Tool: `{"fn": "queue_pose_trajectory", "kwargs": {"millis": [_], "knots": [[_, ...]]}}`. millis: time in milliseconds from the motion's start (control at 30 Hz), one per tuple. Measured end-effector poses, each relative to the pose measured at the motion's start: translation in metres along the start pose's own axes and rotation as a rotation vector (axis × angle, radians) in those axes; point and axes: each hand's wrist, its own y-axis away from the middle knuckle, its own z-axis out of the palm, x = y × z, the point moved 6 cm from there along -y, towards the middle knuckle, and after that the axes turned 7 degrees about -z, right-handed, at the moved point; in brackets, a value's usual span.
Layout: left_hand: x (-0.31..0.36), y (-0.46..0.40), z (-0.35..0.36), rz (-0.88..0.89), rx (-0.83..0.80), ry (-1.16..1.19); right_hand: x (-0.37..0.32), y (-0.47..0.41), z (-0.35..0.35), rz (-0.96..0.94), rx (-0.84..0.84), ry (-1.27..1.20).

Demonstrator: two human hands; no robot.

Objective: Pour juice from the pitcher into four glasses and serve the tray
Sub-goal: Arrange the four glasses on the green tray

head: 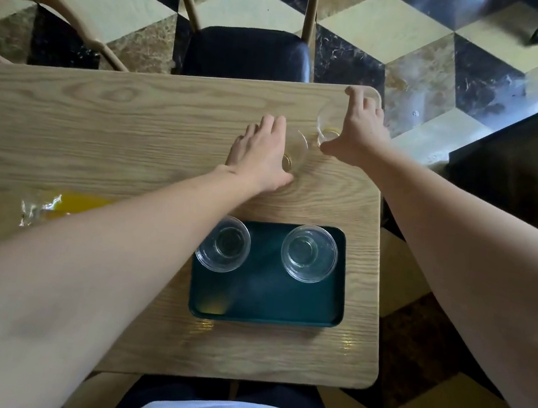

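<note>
Glasses: two stand upright, mouths up, on the far half of the green tray (266,310) near the desk's (100,118) right edge, one left (223,243), one right (309,253). Two more are beyond the tray. One glass (297,150) is gripped by the left hand (260,154), tilted, mouth away. The other (327,122), near the far right corner, is held by the right hand (357,130), fingers curled over it. The pitcher (18,206), blurred, is seen at the left edge, orange juice inside; its axis cannot be told. Each hand is nearest its own glass; the tray lies nearward.
</note>
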Motion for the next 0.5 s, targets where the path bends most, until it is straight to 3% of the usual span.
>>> {"fn": "queue_pose_trajectory", "kwargs": {"millis": [500], "knots": [[-0.01, 0.041, -0.062, -0.011, 0.135, 0.188, -0.024, 0.061, -0.048, -0.073, 0.176, -0.176]]}}
